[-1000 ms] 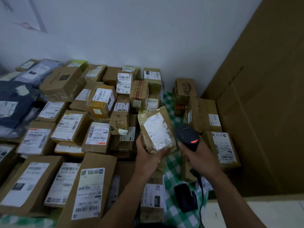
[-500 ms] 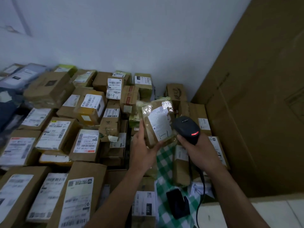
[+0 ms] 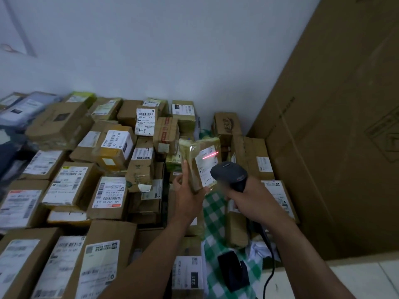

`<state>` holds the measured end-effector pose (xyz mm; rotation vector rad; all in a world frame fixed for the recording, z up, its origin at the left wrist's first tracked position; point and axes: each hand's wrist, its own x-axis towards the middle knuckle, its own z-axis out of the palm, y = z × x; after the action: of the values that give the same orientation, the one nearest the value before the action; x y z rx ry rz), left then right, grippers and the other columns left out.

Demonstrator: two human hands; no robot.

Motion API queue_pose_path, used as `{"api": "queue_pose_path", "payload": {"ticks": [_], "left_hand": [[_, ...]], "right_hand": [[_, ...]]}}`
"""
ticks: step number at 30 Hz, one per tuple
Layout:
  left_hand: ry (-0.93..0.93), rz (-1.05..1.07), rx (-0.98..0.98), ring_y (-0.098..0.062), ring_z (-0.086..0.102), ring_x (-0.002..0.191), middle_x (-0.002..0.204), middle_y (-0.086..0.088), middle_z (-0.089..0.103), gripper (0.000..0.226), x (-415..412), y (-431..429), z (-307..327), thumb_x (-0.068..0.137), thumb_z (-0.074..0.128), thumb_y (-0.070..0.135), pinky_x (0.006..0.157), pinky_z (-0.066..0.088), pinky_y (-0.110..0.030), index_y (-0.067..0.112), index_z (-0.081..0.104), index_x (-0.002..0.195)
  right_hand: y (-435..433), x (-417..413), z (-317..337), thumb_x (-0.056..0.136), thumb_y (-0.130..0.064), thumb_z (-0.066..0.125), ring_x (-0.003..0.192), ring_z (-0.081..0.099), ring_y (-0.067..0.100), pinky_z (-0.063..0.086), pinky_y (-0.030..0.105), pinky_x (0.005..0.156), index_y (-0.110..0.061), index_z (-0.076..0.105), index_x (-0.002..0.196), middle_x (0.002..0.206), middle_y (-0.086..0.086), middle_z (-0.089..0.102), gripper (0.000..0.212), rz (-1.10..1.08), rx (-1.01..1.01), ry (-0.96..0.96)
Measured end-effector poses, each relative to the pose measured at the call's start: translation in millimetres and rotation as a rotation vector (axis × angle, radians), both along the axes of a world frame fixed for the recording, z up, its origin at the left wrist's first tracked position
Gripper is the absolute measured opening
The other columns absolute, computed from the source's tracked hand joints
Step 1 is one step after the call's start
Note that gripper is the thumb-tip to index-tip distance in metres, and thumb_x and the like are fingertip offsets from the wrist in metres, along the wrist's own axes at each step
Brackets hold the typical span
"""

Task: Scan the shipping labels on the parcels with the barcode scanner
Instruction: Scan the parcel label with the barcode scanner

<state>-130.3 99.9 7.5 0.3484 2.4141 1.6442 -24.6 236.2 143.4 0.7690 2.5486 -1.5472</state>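
Stacked boxes (image 3: 71, 184) fill frame left. Centre: left hand (image 3: 185, 197) grips taped parcel (image 3: 193, 156), right hand (image 3: 252, 199) grips scanner (image 3: 230, 174). Beam (image 3: 210, 156) skims label (image 3: 206, 167) top; may misread.

One head-worn wide-angle camera looks forward and down from close above the parcels (image 3: 108, 190) toward the wall (image 3: 172, 50).

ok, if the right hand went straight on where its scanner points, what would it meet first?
Most likely the taped parcel held by the left hand: the barcode scanner in the right hand aims at its label, where the red line falls. Depth is unclear from one view.
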Motion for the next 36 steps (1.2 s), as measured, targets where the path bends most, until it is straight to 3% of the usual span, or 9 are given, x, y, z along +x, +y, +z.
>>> {"api": "queue_pose_path", "payload": {"ticks": [3,8,13,16,19,23,25,29,36], "left_hand": [[0.004,-0.001,-0.003,-0.008,0.035,0.113,0.140,-0.008,0.029,0.118,-2,1,-4,0.085,0.085,0.022,0.079,0.038,-0.006,0.036,-0.001,0.163],[-0.010,0.016,-0.007,-0.010,0.035,0.116,0.142,-0.009,0.028,0.118,-4,3,-5,0.085,0.086,0.023,0.094,0.041,-0.024,0.039,-0.001,0.163],[-0.022,0.015,0.029,-0.008,0.031,0.120,0.137,0.000,0.028,0.119,-2,4,-8,0.084,0.086,0.022,0.088,0.038,-0.014,0.042,0.000,0.163],[-0.032,0.006,0.031,-0.012,0.038,0.123,0.140,-0.004,0.039,0.119,-5,4,-13,0.083,0.086,0.025,0.100,0.044,-0.033,0.047,-0.001,0.162],[-0.131,-0.037,0.063,-0.018,0.055,0.129,0.142,0.002,0.056,0.117,-6,4,-19,0.081,0.087,0.026,0.101,0.055,-0.049,0.059,0.004,0.157],[-0.212,-0.124,-0.022,-0.015,0.058,0.130,0.141,0.010,0.061,0.102,-11,21,-19,0.088,0.081,0.030,0.102,0.051,-0.037,0.051,0.012,0.160],[-0.199,-0.151,-0.097,-0.022,0.059,0.131,0.142,0.005,0.062,0.100,-22,39,-24,0.089,0.079,0.030,0.103,0.051,-0.042,0.047,0.012,0.160],[-0.185,-0.162,-0.193,-0.035,0.057,0.131,0.148,-0.009,0.054,0.102,-48,73,-37,0.088,0.073,0.036,0.105,0.051,-0.052,0.046,0.001,0.159],[-0.222,-0.261,-0.283,-0.030,0.056,0.131,0.150,-0.010,0.052,0.087,-78,111,-68,0.097,0.064,0.031,0.110,0.048,-0.049,0.031,0.006,0.161]], "right_hand": [[0,-1,-1,0.096,-0.043,0.071,0.059,0.063,-0.004,0.042,0.012,0.053,-0.023,0.070,0.104,0.069,-0.012,0.072,0.021,0.003,-0.020,-0.002],[0,-1,1,0.096,-0.042,0.070,0.066,0.064,-0.001,0.044,0.017,0.061,-0.032,0.068,0.107,0.084,-0.005,0.075,0.015,0.011,-0.023,0.022],[6,-2,1,0.097,-0.036,0.071,0.063,0.064,-0.006,0.046,0.019,0.065,-0.043,0.063,0.104,0.082,-0.008,0.076,0.012,0.033,-0.042,0.031],[19,-2,0,0.097,-0.038,0.071,0.064,0.064,-0.007,0.045,0.014,0.061,-0.041,0.066,0.111,0.077,-0.017,0.074,0.015,0.001,-0.044,0.028],[39,3,-7,0.095,-0.042,0.072,0.075,0.068,0.006,0.051,0.026,0.068,-0.034,0.067,0.122,0.097,-0.009,0.078,0.028,-0.103,-0.040,0.019],[59,5,-18,0.094,-0.039,0.074,0.076,0.068,0.009,0.049,0.022,0.059,-0.031,0.060,0.136,0.111,-0.006,0.076,0.044,-0.202,-0.078,-0.014],[64,0,-21,0.095,-0.037,0.073,0.075,0.067,0.007,0.047,0.016,0.052,-0.030,0.060,0.135,0.112,-0.005,0.075,0.042,-0.203,-0.084,-0.039],[73,-12,-25,0.096,-0.034,0.073,0.077,0.067,0.007,0.048,0.024,0.061,-0.031,0.063,0.129,0.104,-0.007,0.074,0.034,-0.185,-0.075,-0.065],[88,-32,-34,0.095,-0.037,0.073,0.090,0.062,0.011,0.044,0.025,0.066,-0.035,0.057,0.125,0.102,-0.005,0.069,0.034,-0.168,-0.092,-0.092]]}}
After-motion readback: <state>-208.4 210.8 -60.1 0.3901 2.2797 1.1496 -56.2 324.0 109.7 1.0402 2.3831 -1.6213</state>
